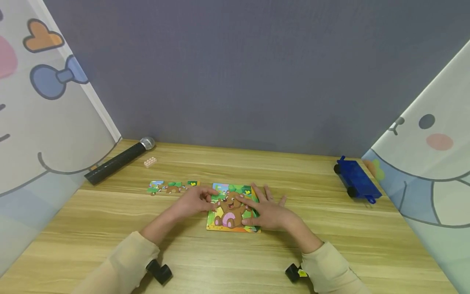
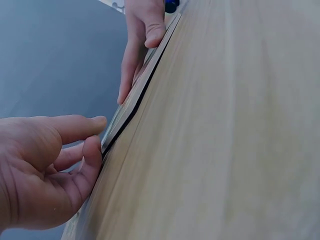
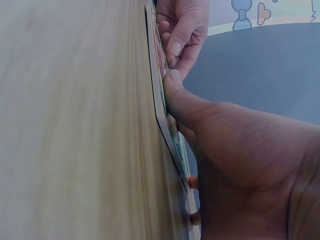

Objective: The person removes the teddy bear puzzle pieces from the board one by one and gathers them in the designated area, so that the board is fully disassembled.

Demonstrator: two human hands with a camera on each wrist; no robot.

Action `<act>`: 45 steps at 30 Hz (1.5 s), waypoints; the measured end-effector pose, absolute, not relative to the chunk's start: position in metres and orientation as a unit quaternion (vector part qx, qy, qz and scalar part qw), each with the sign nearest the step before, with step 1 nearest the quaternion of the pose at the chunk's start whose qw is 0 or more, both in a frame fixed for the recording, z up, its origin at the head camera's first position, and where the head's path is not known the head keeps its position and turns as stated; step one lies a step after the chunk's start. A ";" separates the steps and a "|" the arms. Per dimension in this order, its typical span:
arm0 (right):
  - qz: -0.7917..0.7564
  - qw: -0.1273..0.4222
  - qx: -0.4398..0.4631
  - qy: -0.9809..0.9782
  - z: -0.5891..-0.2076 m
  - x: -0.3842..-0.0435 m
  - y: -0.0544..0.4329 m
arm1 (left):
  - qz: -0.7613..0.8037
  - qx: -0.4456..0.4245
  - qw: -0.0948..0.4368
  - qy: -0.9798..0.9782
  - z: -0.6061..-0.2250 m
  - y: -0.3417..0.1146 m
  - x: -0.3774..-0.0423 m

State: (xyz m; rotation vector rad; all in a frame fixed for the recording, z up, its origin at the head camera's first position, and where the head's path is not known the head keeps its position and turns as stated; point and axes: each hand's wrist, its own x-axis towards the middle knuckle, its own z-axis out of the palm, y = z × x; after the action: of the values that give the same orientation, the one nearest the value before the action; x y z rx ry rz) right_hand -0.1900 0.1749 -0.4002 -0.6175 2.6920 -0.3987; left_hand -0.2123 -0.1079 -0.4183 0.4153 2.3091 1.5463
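A square bear jigsaw puzzle point(image 1: 230, 212) lies flat on the wooden table in the head view, brown bear in the middle. My left hand point(image 1: 194, 200) grips it at the left edge with curled fingers, thumb and index tips close together there in the left wrist view. My right hand point(image 1: 269, 210) rests spread over the puzzle's right side, its thumb and index finger on the picture and the other fingers reaching past the edge. In the right wrist view the right thumb point(image 3: 175, 92) lies on the picture, near the left hand's fingertips.
Beyond the left hand lies a strip of bear-puzzle pieces point(image 1: 172, 187). A black microphone point(image 1: 119, 161) and a pale toy brick point(image 1: 150, 162) are farther left. At the back right stands a blue toy cart point(image 1: 358, 179). A grey panel point(image 1: 235, 81) rises behind the table.
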 end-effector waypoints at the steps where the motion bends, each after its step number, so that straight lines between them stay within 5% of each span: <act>1: -0.140 0.175 -0.218 0.950 -0.400 -0.190 0.175 | 0.539 0.146 0.163 0.813 -0.418 -0.107 -0.212; 45: -0.140 0.171 -0.211 0.952 -0.399 -0.189 0.173 | 0.616 0.097 0.173 0.762 -0.423 -0.105 -0.210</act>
State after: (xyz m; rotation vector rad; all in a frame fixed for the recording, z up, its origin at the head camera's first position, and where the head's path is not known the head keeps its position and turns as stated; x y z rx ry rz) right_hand -0.1891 0.1731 -0.3993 -0.5984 2.7035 -0.3962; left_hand -0.2096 -0.1050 -0.4232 0.2760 2.1619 1.7473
